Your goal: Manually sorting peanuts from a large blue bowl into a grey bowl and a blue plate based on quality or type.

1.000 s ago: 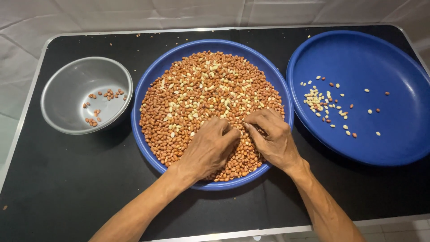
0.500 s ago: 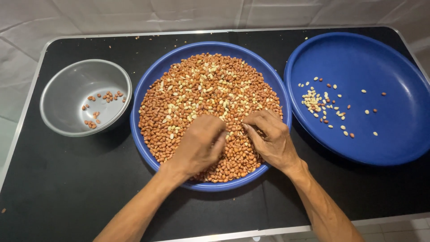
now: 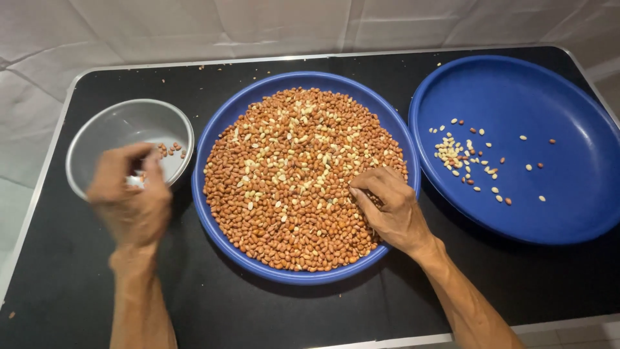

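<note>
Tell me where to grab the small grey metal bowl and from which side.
Take the metal bowl by its thin raised rim at the near-left edge, thumb inside, fingers under the outer wall. That edge faces bare black table; the right rim crowds the middle blue tray, and the left hand already hovers there.

Desk (image 3: 271, 317): bare black strip along near edge, passable. Metal bowl (image 3: 110, 132), peanut tray (image 3: 213, 220) and side tray (image 3: 581, 220) sit nearly rim to rim; narrow gaps only. Left hand (image 3: 129, 200) overhangs bowl rim.

Home food-sorting table (image 3: 323, 310), peanut trays (image 3: 303, 276)
</note>
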